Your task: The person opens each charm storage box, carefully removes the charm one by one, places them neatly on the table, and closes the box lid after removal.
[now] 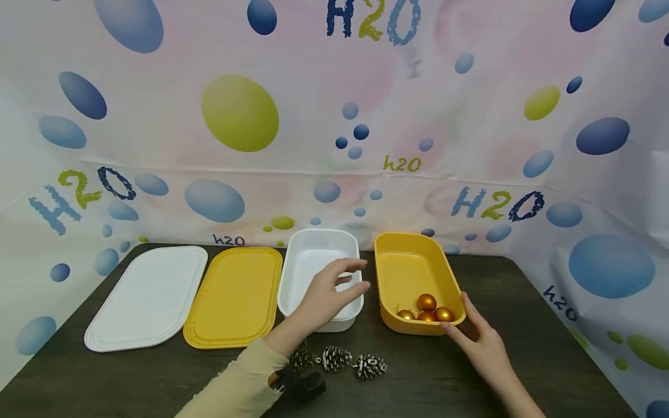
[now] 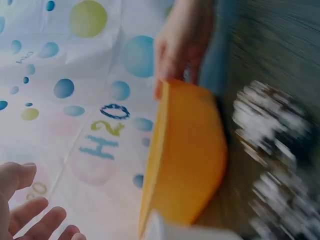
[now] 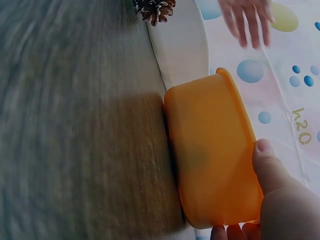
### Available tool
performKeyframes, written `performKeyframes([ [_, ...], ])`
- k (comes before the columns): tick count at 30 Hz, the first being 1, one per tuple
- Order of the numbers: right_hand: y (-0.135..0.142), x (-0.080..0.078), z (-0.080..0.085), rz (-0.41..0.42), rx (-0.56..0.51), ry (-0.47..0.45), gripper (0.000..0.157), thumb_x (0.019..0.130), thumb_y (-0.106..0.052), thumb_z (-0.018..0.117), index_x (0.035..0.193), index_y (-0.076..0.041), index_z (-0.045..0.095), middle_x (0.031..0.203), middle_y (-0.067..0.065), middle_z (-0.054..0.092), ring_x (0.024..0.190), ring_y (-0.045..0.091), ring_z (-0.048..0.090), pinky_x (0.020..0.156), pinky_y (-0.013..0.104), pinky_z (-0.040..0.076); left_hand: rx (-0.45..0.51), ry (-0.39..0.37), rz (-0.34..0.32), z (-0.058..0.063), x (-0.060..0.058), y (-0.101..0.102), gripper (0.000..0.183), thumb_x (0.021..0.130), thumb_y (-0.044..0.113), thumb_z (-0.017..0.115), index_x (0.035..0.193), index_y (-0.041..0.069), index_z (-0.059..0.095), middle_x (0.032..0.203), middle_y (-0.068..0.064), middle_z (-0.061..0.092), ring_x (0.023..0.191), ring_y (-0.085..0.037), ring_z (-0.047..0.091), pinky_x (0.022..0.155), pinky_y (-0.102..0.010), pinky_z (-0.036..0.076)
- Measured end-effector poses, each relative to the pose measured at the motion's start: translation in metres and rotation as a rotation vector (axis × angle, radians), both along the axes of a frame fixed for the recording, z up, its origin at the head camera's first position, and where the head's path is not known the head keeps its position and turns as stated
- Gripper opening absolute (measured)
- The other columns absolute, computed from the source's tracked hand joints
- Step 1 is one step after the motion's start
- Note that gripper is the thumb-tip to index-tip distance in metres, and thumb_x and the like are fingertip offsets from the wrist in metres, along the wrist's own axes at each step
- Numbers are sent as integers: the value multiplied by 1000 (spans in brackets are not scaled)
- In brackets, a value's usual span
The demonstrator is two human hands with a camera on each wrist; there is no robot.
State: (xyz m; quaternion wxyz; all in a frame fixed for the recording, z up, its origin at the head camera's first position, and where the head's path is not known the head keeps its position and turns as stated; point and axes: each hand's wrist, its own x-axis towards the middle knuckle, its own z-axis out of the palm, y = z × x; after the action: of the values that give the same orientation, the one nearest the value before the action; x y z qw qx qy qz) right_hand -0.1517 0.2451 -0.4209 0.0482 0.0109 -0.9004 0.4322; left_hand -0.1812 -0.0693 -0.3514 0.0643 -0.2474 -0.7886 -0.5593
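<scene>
My right hand (image 1: 483, 345) grips the near right corner of a yellow plastic container (image 1: 410, 270). In the right wrist view, the thumb lies on its rim and the fingertips show at its lower end. Several shiny orange-gold baubles (image 1: 426, 302) are gathered at the near end inside it. Over a white plastic container (image 1: 316, 242) hovers my left hand (image 1: 329, 290), holding nothing, its fingers loosely bent and thumb apart. The left wrist view shows these fingers (image 2: 37, 217) spread in the air, away from the yellow container.
Three frosted pine cones (image 1: 337, 359) lie in a row before the white container, one partly behind the left forearm. To the left are a yellow lid (image 1: 235, 296) and a white lid (image 1: 148, 299), flat on the dark table (image 1: 418, 383). A patterned sheet (image 1: 292, 151) hangs behind.
</scene>
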Motion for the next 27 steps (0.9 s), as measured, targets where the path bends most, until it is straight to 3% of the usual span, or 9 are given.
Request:
performKeyframes([
  [6,0,0,-1,12,14,28,84,91,-39,64,153,-15,14,155,19,17,132,42,33,90,39,45,-47,-72,-82,5,-18,38,37,93,25,64,125,8,59,124,-5,59,113,-20,56,93,-29,47],
  [12,1,0,-1,14,20,48,84,91,-38,65,153,-11,15,155,18,17,134,43,28,91,40,43,-161,-137,-153,-1,-32,67,27,90,22,68,113,7,67,101,1,66,87,-7,61,77,-19,50],
  [17,0,1,-1,11,12,40,84,91,-38,64,153,-11,15,155,19,17,134,44,29,91,41,42,-248,-97,-191,-14,-38,82,24,88,17,71,109,5,68,96,0,67,82,-3,59,75,-16,48],
  [21,0,1,-1,12,12,48,84,91,-38,65,153,-12,15,155,19,17,134,44,28,92,41,42,-299,-73,-204,-21,-40,86,24,86,11,72,108,2,67,99,-8,67,85,-7,60,76,-15,48],
  [27,-1,0,0,13,9,52,84,91,-38,65,153,-10,15,154,20,18,134,45,29,91,40,43,-484,41,-194,-26,-39,91,29,82,13,77,108,3,69,100,-4,68,89,-9,61,78,-13,47],
])
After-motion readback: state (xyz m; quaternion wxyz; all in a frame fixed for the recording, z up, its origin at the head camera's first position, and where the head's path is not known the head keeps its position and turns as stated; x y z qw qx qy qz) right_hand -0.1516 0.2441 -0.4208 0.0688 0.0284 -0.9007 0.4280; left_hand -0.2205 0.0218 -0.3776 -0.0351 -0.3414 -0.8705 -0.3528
